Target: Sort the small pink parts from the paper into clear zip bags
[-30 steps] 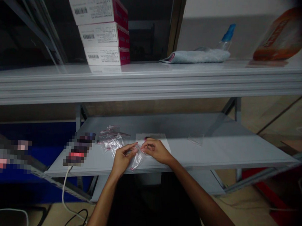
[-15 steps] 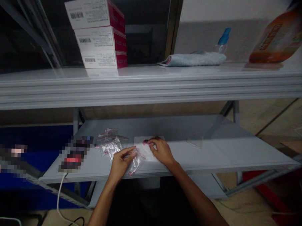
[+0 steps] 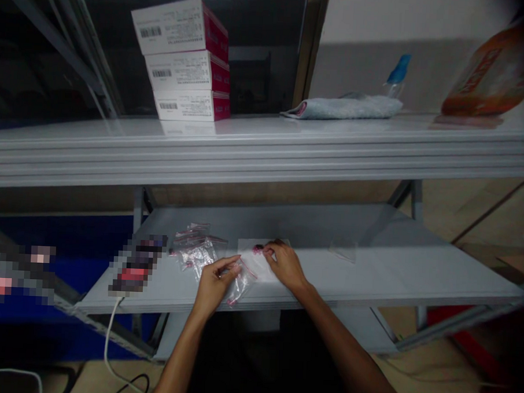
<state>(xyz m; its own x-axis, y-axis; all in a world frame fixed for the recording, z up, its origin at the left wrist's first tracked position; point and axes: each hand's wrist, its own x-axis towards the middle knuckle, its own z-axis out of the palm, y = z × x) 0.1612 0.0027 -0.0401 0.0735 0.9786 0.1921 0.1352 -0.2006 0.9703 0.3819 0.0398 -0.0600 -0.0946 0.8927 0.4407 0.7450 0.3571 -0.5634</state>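
Left hand point(image 3: 213, 282) pinches a small clear zip bag point(image 3: 241, 285) between thumb and fingers near its mouth; grip narrow, bag hanging down toward the front edge of the lower shelf point(image 3: 398, 254); reddish strip along the bag's opening, bit of pink at its bottom corner. Right hand point(image 3: 287, 267) is over a white sheet point(image 3: 263, 270) on the same shelf — thumb and fingertips drawn close together, right beside a little cluster of dark and pink pieces point(image 3: 258, 249); cannot tell whether a piece is pinched there, fingers too small in view. Cluster lies on the sheet, toward its far side; the sheet is just right of the held bag.

Left of the sheet, a loose pile of zip bags point(image 3: 203, 253), overlapping, some with pink bits showing; farther left a pixelated object point(image 3: 137, 266) with a white cable point(image 3: 108, 334) running down from near its front end; right of the right hand, well apart, one flat clear bag point(image 3: 344, 249).

Upper shelf point(image 3: 264, 156) — stack of three white-and-red boxes point(image 3: 181, 65) at left, barcodes facing out; folded light-blue cloth point(image 3: 348, 107) in the middle; blue-topped spray bottle point(image 3: 397, 72) behind it; orange-labelled bottle point(image 3: 488, 79) at far right, partly in shadow.
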